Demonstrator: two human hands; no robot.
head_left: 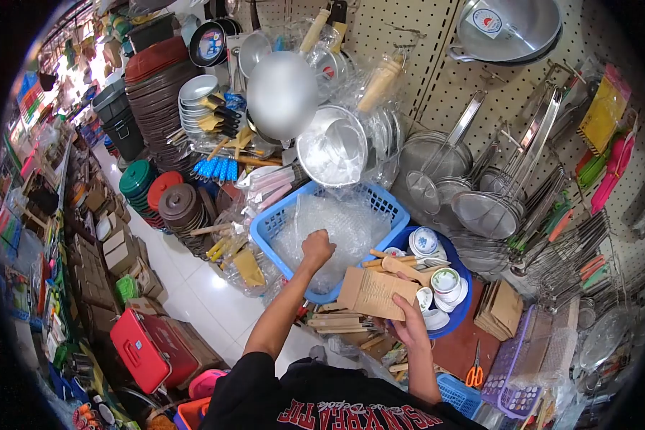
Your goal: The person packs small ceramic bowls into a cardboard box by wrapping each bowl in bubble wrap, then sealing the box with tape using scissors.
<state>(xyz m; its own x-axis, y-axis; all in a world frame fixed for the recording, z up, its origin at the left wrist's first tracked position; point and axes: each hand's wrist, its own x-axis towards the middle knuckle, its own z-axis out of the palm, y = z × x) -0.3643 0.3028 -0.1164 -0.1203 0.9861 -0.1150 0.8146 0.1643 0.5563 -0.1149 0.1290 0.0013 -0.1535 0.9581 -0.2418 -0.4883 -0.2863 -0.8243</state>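
Note:
My left hand (317,251) is closed over the blue plastic basket (266,247), which holds clear plastic wrap (337,222); whether its fingers grip anything is hidden. A folded piece of brown cardboard (377,294) is in my right hand (410,324), thumb on its face. Just beyond the cardboard stands a round blue basin (467,276) with small white patterned bowls (446,280) and wooden-handled utensils (401,264) in it.
Metal strainers (487,213) and pans (510,29) hang on the pegboard. Orange-handled scissors (474,374) and stacked cardboard pieces (499,309) lie at the right, beside a purple basket (512,362). A red case (142,350) stands at the lower left.

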